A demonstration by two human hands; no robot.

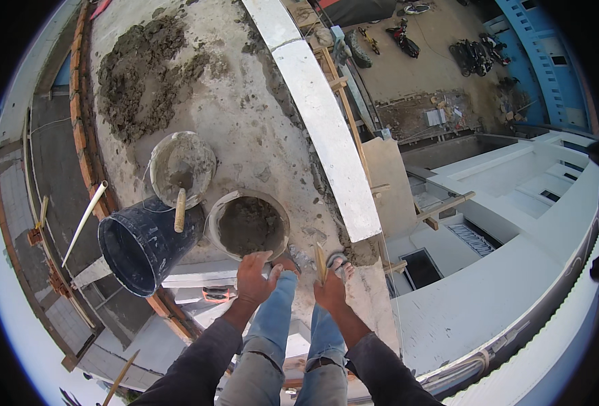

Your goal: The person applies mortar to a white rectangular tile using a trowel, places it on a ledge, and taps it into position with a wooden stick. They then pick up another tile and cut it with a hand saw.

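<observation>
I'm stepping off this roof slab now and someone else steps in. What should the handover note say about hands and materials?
Left hand: on the rim of the mortar-filled pan, apparently gripping it.
Right hand: holds a thin wooden stick upright.
Second pan, with a wooden-handled tool in it, sits behind; black bucket lies tipped at the brick edge.
Mortar pile is heaped farther back on the slab.
Done: one pan filled. Left: pan not yet lifted.

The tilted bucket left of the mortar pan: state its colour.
The bucket is black, inside and out; seen best in the head view.

Two mortar-filled pans (249, 225) (182, 168), one black bucket (140, 247), one mortar heap (140, 74), two hands (255, 277) (330, 291)
</observation>
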